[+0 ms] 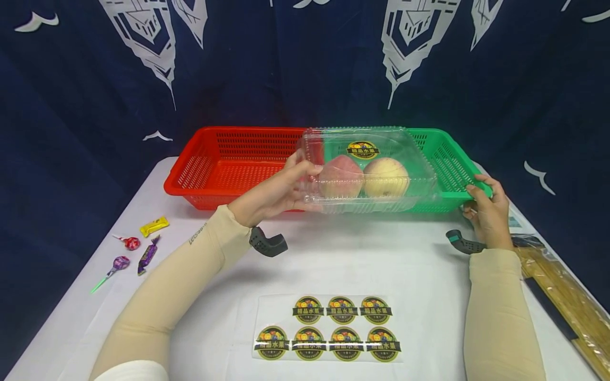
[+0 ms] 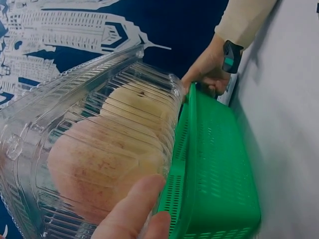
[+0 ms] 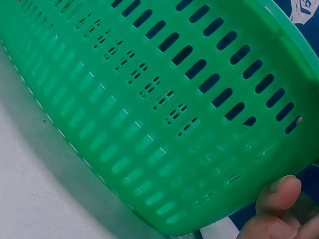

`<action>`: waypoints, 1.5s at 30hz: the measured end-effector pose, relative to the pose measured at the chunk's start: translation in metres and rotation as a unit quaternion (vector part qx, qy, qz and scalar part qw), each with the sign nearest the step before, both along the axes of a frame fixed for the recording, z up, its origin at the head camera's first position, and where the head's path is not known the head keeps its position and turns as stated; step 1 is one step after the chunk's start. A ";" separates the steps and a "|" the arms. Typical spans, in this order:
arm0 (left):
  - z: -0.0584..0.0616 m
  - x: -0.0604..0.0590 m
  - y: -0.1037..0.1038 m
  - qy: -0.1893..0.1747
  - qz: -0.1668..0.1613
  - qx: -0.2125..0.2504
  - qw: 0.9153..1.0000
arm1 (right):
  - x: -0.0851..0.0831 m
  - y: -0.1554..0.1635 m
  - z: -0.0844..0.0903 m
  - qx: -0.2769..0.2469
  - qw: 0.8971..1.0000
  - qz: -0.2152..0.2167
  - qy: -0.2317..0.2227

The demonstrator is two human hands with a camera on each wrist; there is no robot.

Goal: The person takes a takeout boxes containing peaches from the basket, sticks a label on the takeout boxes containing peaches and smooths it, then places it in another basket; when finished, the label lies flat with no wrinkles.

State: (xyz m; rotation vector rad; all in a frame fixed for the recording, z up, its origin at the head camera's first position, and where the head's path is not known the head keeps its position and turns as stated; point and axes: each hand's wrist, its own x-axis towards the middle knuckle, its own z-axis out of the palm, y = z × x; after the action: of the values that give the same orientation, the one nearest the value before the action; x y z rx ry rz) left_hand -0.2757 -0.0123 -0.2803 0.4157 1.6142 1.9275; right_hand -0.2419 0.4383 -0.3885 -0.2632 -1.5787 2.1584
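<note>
Status: your left hand [image 1: 281, 193] holds the clear ribbed plastic clamshell box [image 1: 369, 172] by its left end, thumb on the lid and fingers curled beneath. The box hangs above the near rim of the green slotted plastic basket [image 1: 450, 159], not yet inside. Its lid looks closed and carries one round fruit-label sticker [image 1: 363, 150], so sealing and labelling read as done; setting it down in the basket appears to be what is left.

Your right hand [image 1: 488, 211] grips the green basket's near right corner, fingers hooked over the rim.

Contents: the box holds two peaches side by side, a pink one [image 1: 340, 177] and a paler yellow one [image 1: 386, 177]. As far as it shows, the green basket holds nothing. The red slotted plastic basket [image 1: 229, 164] touches its left side, no contents visible.
</note>
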 end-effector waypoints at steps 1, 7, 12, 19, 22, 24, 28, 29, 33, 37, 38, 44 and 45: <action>0.000 -0.001 0.002 -0.005 0.002 0.003 1.000 | 0.000 0.000 0.000 0.004 1.000 -0.002 -0.001; 0.000 -0.007 0.012 -0.027 0.006 0.014 1.000 | -0.002 0.000 -0.003 0.018 1.000 -0.013 -0.003; 0.000 -0.012 0.020 -0.041 0.009 0.019 0.999 | -0.002 0.000 -0.003 0.017 1.000 -0.014 -0.006; 0.001 -0.021 0.034 -0.056 0.023 0.036 0.998 | -0.002 0.002 -0.003 0.019 1.000 -0.016 -0.014; 0.001 -0.025 0.039 -0.058 0.025 0.041 0.997 | -0.001 0.002 -0.003 0.023 0.999 -0.018 -0.018; 0.001 -0.028 0.043 -0.060 0.026 0.045 0.997 | -0.001 0.001 -0.002 0.025 0.999 -0.018 -0.019; 0.000 -0.034 0.050 -0.063 0.028 0.052 0.996 | 0.000 0.000 -0.002 0.025 0.999 -0.016 -0.013; -0.001 -0.035 0.053 -0.064 0.028 0.053 0.996 | 0.001 0.000 -0.002 0.025 1.000 -0.014 -0.012; -0.002 -0.041 0.061 -0.067 0.035 0.059 0.995 | 0.000 0.000 -0.002 0.017 1.000 -0.011 -0.007; -0.002 -0.047 0.071 -0.071 0.050 0.064 0.994 | 0.000 0.000 -0.002 0.012 1.000 -0.010 -0.009; -0.002 -0.048 0.073 -0.072 0.053 0.064 0.994 | 0.000 0.000 -0.002 0.012 1.000 -0.010 -0.010; -0.001 -0.057 0.085 -0.070 0.067 0.049 0.994 | 0.000 0.000 -0.001 0.012 1.000 -0.011 -0.011; -0.002 -0.058 0.087 -0.069 0.070 0.047 0.994 | 0.000 0.000 -0.001 0.013 1.000 -0.012 -0.012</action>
State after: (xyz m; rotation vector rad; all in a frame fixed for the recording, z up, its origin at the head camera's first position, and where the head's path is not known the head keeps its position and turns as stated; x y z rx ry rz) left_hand -0.3335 0.0749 -0.2818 0.2056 1.5028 2.0927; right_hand -0.2416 0.4380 -0.3895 -0.2979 -1.6069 2.1236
